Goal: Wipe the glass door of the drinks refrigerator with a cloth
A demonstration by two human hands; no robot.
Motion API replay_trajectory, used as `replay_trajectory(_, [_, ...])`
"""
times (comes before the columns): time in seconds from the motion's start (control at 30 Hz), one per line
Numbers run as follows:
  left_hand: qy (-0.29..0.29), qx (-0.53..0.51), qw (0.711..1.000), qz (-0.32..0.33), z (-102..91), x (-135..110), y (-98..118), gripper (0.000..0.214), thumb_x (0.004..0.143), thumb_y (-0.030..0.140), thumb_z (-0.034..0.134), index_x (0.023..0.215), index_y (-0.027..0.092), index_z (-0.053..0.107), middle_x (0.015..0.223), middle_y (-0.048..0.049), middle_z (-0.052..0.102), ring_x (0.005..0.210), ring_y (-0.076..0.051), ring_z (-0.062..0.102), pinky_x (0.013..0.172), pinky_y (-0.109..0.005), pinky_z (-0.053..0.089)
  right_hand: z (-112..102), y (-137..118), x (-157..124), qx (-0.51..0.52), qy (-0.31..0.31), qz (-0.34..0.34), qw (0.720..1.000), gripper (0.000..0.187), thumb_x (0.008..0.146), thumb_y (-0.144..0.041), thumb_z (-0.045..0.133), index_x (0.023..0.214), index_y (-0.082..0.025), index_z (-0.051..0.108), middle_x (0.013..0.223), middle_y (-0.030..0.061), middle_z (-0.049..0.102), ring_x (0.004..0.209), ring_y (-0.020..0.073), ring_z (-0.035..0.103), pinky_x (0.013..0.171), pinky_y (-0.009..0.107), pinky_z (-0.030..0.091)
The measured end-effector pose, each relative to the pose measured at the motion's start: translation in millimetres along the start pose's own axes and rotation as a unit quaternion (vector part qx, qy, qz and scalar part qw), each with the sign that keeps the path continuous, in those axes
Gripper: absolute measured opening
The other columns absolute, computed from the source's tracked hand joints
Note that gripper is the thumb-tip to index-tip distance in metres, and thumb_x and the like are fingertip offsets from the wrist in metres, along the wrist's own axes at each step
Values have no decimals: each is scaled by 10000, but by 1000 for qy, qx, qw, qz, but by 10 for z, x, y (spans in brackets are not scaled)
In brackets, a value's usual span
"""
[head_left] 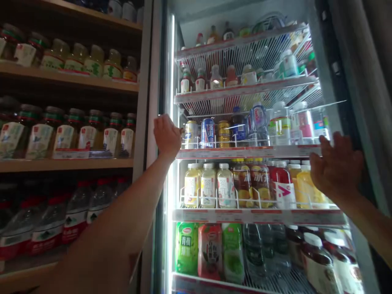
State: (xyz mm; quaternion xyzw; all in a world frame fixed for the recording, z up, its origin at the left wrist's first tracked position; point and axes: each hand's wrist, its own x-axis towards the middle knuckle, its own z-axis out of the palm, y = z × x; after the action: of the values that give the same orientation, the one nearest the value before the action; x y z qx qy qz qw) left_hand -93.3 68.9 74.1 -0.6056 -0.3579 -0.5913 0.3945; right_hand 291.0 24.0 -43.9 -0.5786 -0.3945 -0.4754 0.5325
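Note:
My left hand (167, 136), arm stretched out, is up against the left frame (154, 183) of a lit drinks fridge. Its fingers look curled in, and whatever they may grip is hidden. Nearest to it on the middle shelf stands a pale gold can (191, 134), with a blue can (208, 133) beside that. On the other side my right hand (337, 167) is raised with its fingers spread and nothing in it. Behind it are yellow drink bottles (306, 188) and a red drink bottle (282, 183).
Wire shelves with a front rail (245, 152) cross the fridge. Lower down stand green cartons (186, 249), a red carton (210, 253) and dark bottles with white caps (318, 261). To the left, a wooden shelf (67, 164) carries rows of bottles.

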Motion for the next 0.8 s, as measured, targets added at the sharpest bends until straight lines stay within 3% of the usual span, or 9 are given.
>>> replay_trajectory(0.1, [4,4,1000,2,139,-66,315,510,893,174,285,1352,-42,336,1443,-255,374,1406,-321,253,1138,-559,211,37,3,-46,-4,14,-15,1000,614,902,-416,253,1411,-108,404,1501,184,340,1440,247,216,1074,506,268])
replay_trajectory(0.2, [-68,-23,986,149,395,-276,965,581,881,301,422,1405,60,349,1506,-143,338,1433,-272,207,1180,-440,206,52,17,-88,2,17,-23,1000,600,906,-394,268,1424,-113,381,1508,188,325,1446,238,198,1081,506,267])
replay_trajectory(0.27, [-91,-37,972,215,456,-339,1138,568,856,307,467,1393,134,396,1501,-66,368,1433,-214,223,1188,-363,205,57,45,-89,7,15,-25,1000,588,900,-388,288,1418,-129,395,1504,182,336,1439,247,222,1079,509,276])
replay_trajectory(0.37, [-64,-39,980,185,335,-224,768,497,829,232,479,1325,187,471,1445,-29,455,1397,-175,308,1174,-343,252,51,72,-75,14,18,-27,999,588,897,-411,290,1389,-126,440,1483,185,372,1420,281,268,1083,526,290])
replay_trajectory(0.4, [-24,-30,992,117,274,-148,556,472,820,219,484,1292,201,494,1405,-22,500,1375,-170,346,1166,-344,274,44,69,-71,18,18,-31,999,593,900,-420,283,1382,-117,447,1481,191,373,1416,295,274,1082,546,292])
replay_trajectory(0.5, [53,-8,998,-18,175,21,143,489,858,145,337,1338,66,392,1411,-184,446,1397,-281,291,1159,-567,194,10,38,-74,25,12,-37,999,603,915,-443,271,1383,-99,433,1480,206,364,1408,328,278,1068,605,298])
replay_trajectory(0.63, [-15,-3,997,77,336,-119,618,557,888,235,337,1376,-34,318,1463,-257,344,1420,-335,221,1146,-567,216,-1,21,-92,27,28,-44,998,611,931,-469,240,1388,-109,425,1471,211,375,1394,343,303,1056,623,308])
replay_trajectory(0.73, [-84,-25,967,241,452,-262,1033,550,854,341,472,1370,160,417,1482,-42,403,1420,-189,255,1189,-338,219,27,49,-98,29,41,-54,997,598,941,-460,221,1388,-122,428,1472,198,380,1390,334,315,1059,611,312])
replay_trajectory(0.8, [-97,-31,957,272,407,-215,940,512,839,331,499,1337,221,450,1452,20,447,1397,-143,299,1180,-291,229,42,66,-99,22,39,-58,997,575,942,-444,238,1384,-133,435,1471,185,388,1385,323,327,1063,588,320])
